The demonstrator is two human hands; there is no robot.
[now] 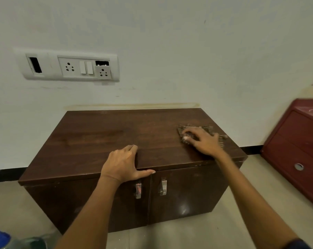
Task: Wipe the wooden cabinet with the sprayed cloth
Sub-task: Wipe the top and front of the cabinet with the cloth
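While left hand [123, 164] is bracing loose-fingered on front edge, right hand [203, 141] is pressing spread fingers on cloth [208, 128] at right end of cabinet [107, 137], top running leftward.

Light: dim, even, greenish
Glare: soft spot on cabinet [107, 137] door
Edges: bent, blurred; bottle [1, 239] unfocused

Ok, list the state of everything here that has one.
cabinet doors: both closed
cloth: crumpled on the cabinet top, right side
right hand: pressing down on the cloth
left hand: resting on the top's front edge, holding nothing
right socket: slipped down, dark gap above it
red drawers: closed
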